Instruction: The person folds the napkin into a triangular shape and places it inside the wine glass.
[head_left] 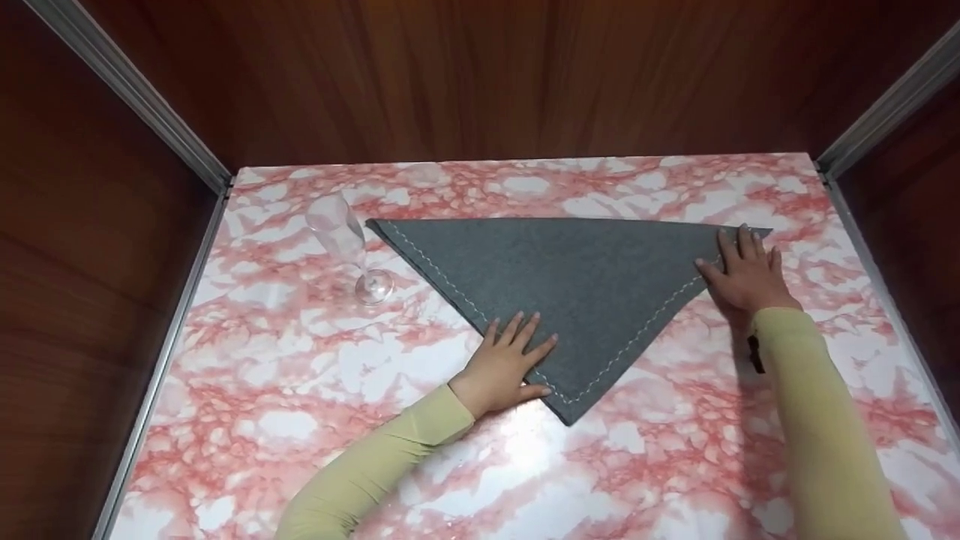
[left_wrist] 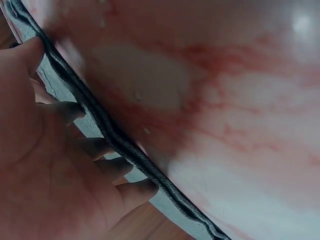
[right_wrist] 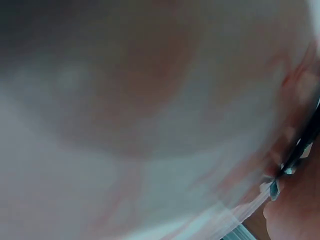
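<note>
Both hands flat on a folded grey cloth.

The grey felt cloth with white stitching (head_left: 577,285), folded into a triangle, lies mid-surface on the pink marbled tabletop (head_left: 300,420), long edge toward the far edge. The left hand (head_left: 506,367) presses with straight, spread fingers near the cloth's near point. The right hand (head_left: 746,274) presses flat on its right corner. A clear stemmed plastic glass (head_left: 349,244) stands near the far-left corner, just beside the cloth's left tip.
</note>
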